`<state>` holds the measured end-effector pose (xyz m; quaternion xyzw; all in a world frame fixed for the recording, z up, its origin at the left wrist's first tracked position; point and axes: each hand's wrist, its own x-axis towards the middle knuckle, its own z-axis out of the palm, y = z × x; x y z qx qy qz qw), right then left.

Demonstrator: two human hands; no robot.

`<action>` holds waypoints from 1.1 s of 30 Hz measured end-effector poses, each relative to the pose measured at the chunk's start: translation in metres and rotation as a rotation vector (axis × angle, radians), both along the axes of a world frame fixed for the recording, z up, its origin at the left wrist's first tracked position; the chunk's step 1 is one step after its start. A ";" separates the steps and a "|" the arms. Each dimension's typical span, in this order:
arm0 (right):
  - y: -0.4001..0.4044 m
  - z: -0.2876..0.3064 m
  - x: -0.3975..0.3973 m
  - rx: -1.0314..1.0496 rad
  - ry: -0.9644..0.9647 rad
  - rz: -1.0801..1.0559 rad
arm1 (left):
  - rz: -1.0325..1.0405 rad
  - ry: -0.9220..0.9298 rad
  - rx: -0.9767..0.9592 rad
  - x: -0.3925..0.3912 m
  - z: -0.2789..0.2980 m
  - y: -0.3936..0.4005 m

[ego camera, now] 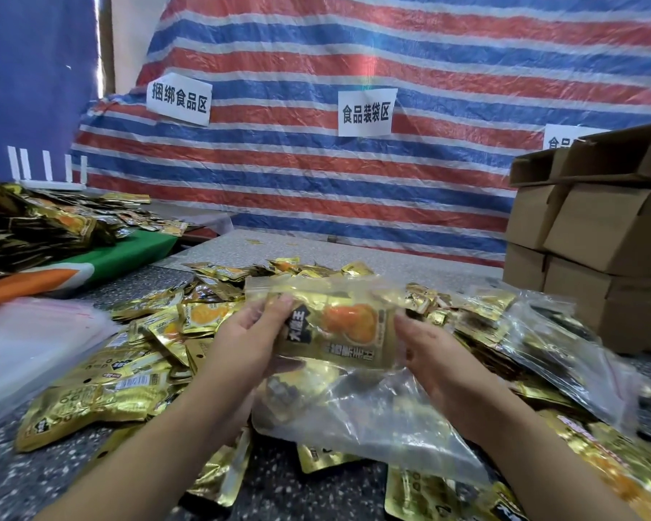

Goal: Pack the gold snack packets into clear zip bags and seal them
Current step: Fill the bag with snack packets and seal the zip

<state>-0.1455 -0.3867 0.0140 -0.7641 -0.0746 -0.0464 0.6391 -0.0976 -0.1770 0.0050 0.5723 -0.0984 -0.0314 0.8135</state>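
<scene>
Gold snack packet (344, 329) sits inside the clear zip bag (354, 370) above the counter (373, 250); keep left hand (249, 340) and right hand (435, 355) grip pinching its sides, then press the zip strip flat.

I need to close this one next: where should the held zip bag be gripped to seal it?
Pinch the zip strip along the clear zip bag's far top edge, coming from both ends. The left hand and right hand already flank it, and the gold packet sits just below that strip.
</scene>
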 end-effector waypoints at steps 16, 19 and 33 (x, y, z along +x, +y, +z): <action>0.012 0.001 -0.001 0.197 -0.205 -0.150 | -0.102 -0.218 -0.002 -0.001 0.003 0.002; 0.010 0.003 -0.001 0.324 -0.212 -0.175 | -0.228 -0.166 0.191 -0.001 -0.002 0.003; -0.001 0.006 0.003 0.459 -0.158 -0.070 | -0.218 -0.278 0.112 -0.004 0.002 0.005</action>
